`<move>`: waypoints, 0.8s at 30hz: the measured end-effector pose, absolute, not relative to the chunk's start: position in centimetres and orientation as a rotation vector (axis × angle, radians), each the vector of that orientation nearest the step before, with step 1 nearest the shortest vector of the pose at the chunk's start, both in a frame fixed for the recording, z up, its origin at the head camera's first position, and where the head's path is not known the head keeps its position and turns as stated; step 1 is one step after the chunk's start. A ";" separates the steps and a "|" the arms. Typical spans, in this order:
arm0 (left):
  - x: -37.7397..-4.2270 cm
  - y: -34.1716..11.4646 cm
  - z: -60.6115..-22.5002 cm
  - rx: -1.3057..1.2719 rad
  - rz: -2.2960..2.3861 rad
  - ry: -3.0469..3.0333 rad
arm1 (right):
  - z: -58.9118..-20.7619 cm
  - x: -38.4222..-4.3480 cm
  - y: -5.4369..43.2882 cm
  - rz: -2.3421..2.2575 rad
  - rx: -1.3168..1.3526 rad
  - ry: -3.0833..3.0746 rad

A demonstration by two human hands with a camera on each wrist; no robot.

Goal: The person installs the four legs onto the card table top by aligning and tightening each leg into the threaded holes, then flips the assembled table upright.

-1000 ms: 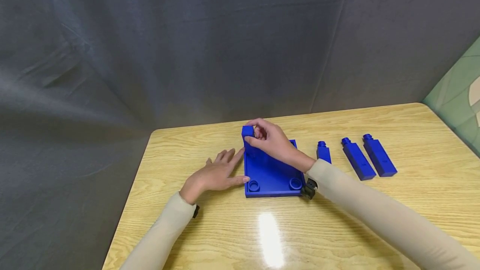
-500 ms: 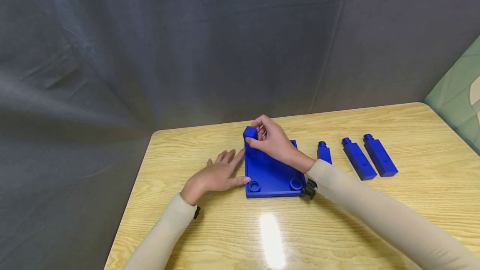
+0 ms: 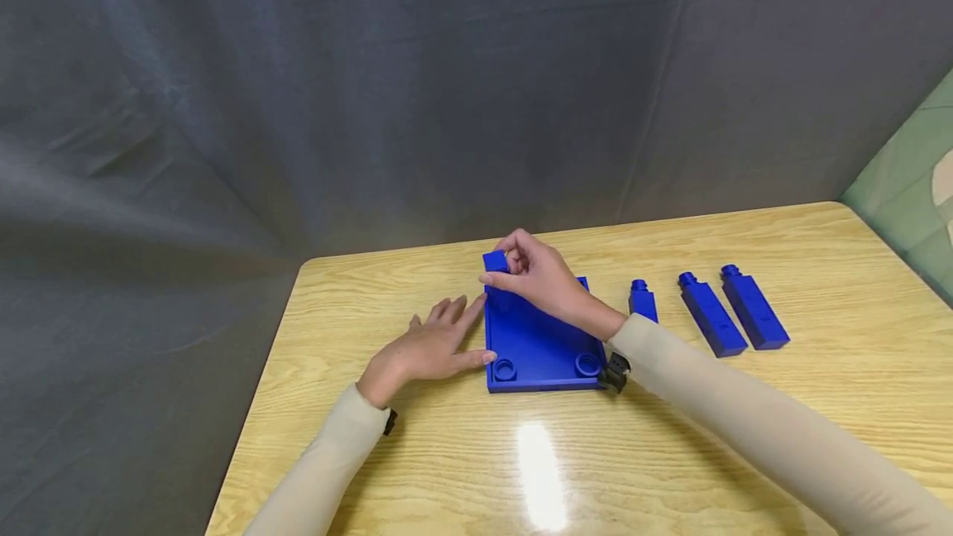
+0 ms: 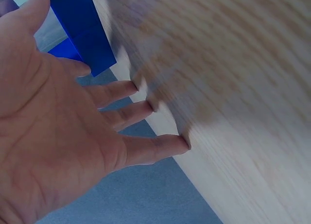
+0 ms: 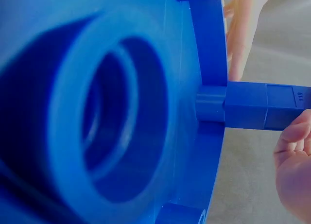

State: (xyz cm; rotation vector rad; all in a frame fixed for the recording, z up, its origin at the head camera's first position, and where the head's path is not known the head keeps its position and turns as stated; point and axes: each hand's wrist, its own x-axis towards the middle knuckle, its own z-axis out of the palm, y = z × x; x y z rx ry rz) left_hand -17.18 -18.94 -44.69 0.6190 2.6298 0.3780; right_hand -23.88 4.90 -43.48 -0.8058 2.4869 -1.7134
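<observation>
My right hand (image 3: 547, 279) pinches the upper part of a square blue leg (image 3: 495, 260), thumb in front. The leg stands upright at the far left corner of a square blue tabletop with raised edges (image 3: 539, 346). In the right wrist view the lower end of the leg (image 5: 248, 105) meets a round corner socket (image 5: 211, 103). My left hand (image 3: 428, 350) lies spread beside the board, with index finger and thumb at its left edge. The left wrist view shows its other fingertips (image 4: 182, 142) on the wood. Two ring sockets (image 3: 505, 370) show at the near corners.
Several loose blue legs with threaded ends lie right of the board: a partly hidden one (image 3: 643, 303) behind my right sleeve, another (image 3: 712, 317), and one farthest right (image 3: 755, 310). A dark curtain (image 3: 462, 98) hangs behind the wooden table (image 3: 387, 470).
The leg's square top has turned a little while staying at the same corner. My right thumb and fingers have shifted slightly around it. My left hand and the board keep their places.
</observation>
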 end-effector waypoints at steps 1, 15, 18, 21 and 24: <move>-17.1 -19.0 -44.7 0.617 0.377 2.635 | -43.5 -23.9 4.8 -1.722 -0.813 2.478; -17.1 -19.0 -44.6 0.621 0.407 2.638 | -43.1 -23.6 4.8 -1.674 -0.733 2.611; -17.1 -19.0 -44.7 0.617 0.416 2.638 | -43.1 -23.4 4.7 -1.677 -0.693 2.608; -17.1 -19.1 -44.8 0.616 0.429 2.628 | -43.1 -23.2 4.5 -1.673 -0.661 2.595; -17.2 -19.2 -44.8 0.621 0.438 2.625 | -43.0 -23.0 4.6 -1.678 -0.640 2.576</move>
